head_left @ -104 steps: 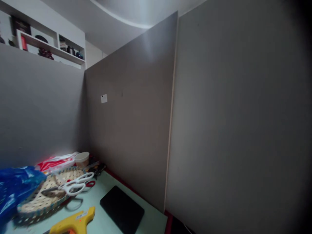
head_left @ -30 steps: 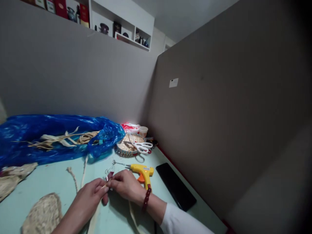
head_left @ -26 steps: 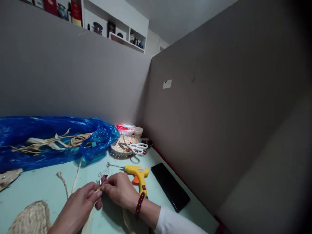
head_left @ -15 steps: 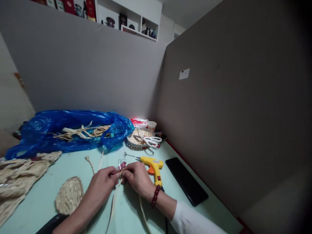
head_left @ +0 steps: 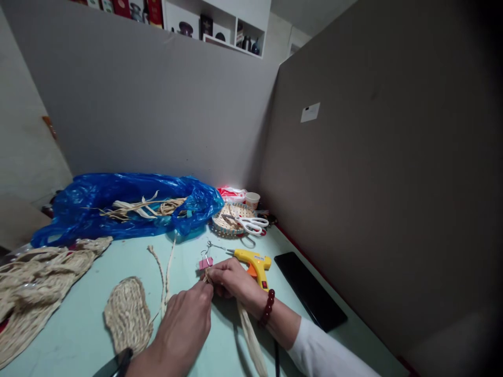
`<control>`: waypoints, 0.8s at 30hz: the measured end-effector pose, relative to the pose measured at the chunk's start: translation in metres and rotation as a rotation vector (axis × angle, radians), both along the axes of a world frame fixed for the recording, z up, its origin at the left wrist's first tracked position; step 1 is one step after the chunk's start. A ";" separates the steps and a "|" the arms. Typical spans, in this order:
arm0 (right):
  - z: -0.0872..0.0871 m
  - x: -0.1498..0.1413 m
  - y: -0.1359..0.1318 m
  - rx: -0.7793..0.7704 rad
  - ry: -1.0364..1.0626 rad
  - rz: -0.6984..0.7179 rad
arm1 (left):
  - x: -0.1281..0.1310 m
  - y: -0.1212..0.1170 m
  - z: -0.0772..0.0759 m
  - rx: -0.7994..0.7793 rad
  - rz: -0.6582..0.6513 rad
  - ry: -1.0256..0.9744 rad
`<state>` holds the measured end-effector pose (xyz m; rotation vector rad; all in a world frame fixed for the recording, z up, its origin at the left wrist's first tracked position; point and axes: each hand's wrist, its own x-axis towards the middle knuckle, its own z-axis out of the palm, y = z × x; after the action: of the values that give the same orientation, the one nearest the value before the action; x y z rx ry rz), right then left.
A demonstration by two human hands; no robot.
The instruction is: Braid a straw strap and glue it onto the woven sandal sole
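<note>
A pink binder clip [head_left: 205, 263] grips the top of a short braid of pale plant fibre [head_left: 207, 277], just beyond my fingertips. My right hand [head_left: 239, 283] pinches the braid close below the clip. Closed with its back turned up, my left hand [head_left: 184, 322] is on the braid's nearer side, and its fingertips are mostly hidden. A pale fibre strip [head_left: 251, 337] trails from under my right hand toward the near edge. Left of my hands lies a woven sole-shaped pad [head_left: 129, 314] with a thin braided cord [head_left: 168, 272] beside it.
A yellow glue gun [head_left: 253, 262] lies right of the clip, with a black phone [head_left: 310, 290] beyond it. Behind are white-handled scissors [head_left: 253, 224] on a round woven basket [head_left: 222, 225]. A blue plastic bag [head_left: 94, 188] holds fibre strands; woven pieces [head_left: 43, 283] lie at left.
My left hand has rolled over, its back now up, and come nearer the right. The clip shows flatter. The strip between my hands is out of sight. The whole view has shifted slightly.
</note>
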<state>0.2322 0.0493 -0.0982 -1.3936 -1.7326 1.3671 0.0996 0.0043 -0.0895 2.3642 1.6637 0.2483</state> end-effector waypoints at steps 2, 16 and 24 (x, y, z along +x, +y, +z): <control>-0.002 0.001 0.001 -0.007 0.004 0.000 | -0.001 0.000 0.005 -0.008 -0.024 -0.003; -0.006 0.003 0.000 0.053 -0.047 -0.035 | -0.014 0.043 -0.008 -0.392 0.251 -0.585; -0.008 0.002 -0.004 0.225 -0.060 -0.021 | -0.021 0.053 -0.031 -0.470 0.340 -0.814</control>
<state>0.2345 0.0452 -0.1058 -1.3342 -1.8416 1.0907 0.0785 0.0569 -0.1203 1.3500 1.4628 0.6821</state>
